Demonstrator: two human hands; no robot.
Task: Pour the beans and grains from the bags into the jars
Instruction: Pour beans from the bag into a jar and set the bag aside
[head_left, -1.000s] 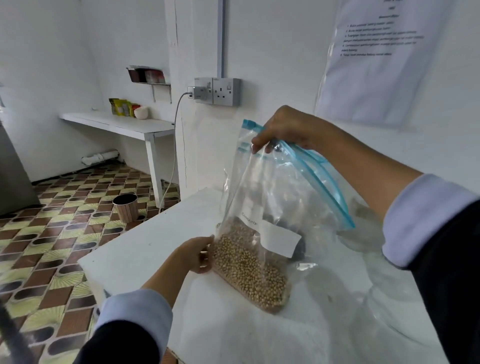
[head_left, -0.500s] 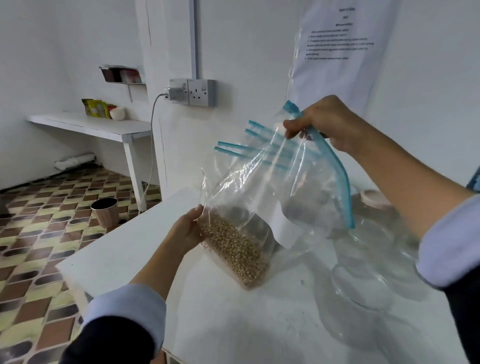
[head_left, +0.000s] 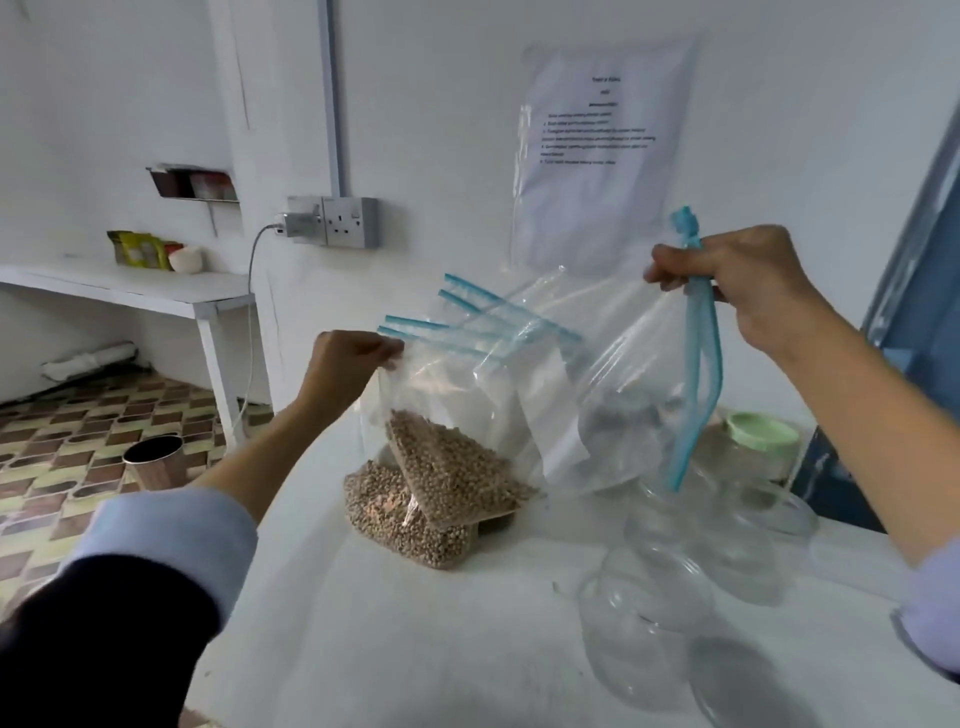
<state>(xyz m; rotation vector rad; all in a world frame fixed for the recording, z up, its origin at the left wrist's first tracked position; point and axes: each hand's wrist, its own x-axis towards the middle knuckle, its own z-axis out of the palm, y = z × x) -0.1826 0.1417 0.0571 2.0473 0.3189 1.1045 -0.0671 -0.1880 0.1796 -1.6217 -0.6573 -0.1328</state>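
Bean bag (head_left: 457, 467): clear zip bag, pale round beans in its lower part, held tilted above the table (head_left: 415, 649); blue zip strip at top; white label on its side, writing not legible.
Second bean bag (head_left: 395, 525): clear, filled with the same kind of beans, lying on the table just under the held one, touching it.
Big bag (head_left: 623, 384): clear, larger, blue zip edge hanging down at right; held up over the jars, around or in front of the smaller bags, cannot tell which; contents unclear.
Zip strips (head_left: 467, 317): several blue strips fanned out between the two hands; count of bags uncertain.
Left hand (head_left: 353, 364): curled, pinching the top corner of the bean bag.
Right hand (head_left: 737, 280): curled, gripping the blue zip edge of the big bag, raised high.
Jars (head_left: 665, 566): clear glass, grouped at right on the table, blurred; seen empty as far as visible.
Lid (head_left: 763, 431): pale green, on a jar at the back right.
Notice (head_left: 597, 156): printed sheet in a clear sleeve on the wall; text too small to read.
Socket (head_left: 348, 221): double wall socket, charger plugged in, cable hanging.
Side bench (head_left: 156, 291): white, at left, with yellow-green packets and a small white bowl.
Bin (head_left: 156, 460): round, dark inside, on the patterned floor.
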